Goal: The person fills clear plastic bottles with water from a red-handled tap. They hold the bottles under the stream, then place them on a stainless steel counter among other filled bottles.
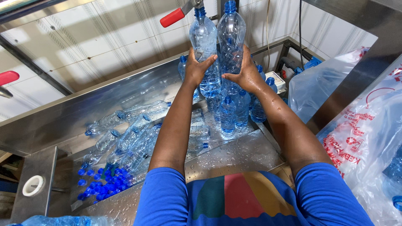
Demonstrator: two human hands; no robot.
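Wet stainless-steel bench carries scattered bottles; at its far side, left hand grips one clear blue-capped plastic bottle, right hand clasps its taller twin.

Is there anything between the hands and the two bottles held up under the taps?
No. The left hand is on the left bottle and the right hand is on the right bottle, with nothing visible between.

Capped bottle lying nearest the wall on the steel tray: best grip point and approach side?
Grip the lying bottle around its mid-body, coming from above. It lies on its side with its blue cap toward the right, so the long cylindrical flank faces up. The wall behind and other bottles in front likely crowd a side approach.
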